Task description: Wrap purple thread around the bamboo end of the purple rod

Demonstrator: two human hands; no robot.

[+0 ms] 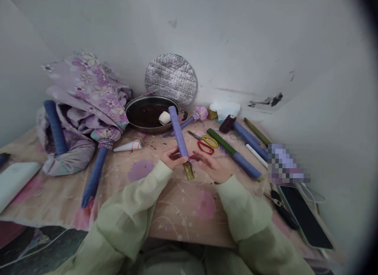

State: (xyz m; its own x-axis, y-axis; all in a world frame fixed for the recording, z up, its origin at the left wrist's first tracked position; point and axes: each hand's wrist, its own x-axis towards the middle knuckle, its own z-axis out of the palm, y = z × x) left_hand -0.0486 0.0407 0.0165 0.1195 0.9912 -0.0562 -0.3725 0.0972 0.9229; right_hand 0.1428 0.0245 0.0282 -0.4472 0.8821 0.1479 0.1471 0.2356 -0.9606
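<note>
My left hand (174,157) is closed around a purple-wrapped stem (178,133), near its lower part. The stem stands tilted, its top leaning left, and a bare greenish-brown end sticks out below the wrapping. Just right of that lower end is my right hand (215,167), fingers stretched toward the stem and slightly apart. Whether its fingertips touch the wrapping is hard to make out. Beyond my hands lie scissors (206,144) with red and yellow handles. A green stem (221,142), partly wrapped in purple, rests to their right.
At the back, a black pan (147,115) holds a small white cup (164,118). Flowered fabric (91,90) with purple-wrapped stems is heaped at left. A white cone (128,146) lies nearby. On the right are a dark thread spool (227,124), a phone (305,216) and black-handled pliers (283,210).
</note>
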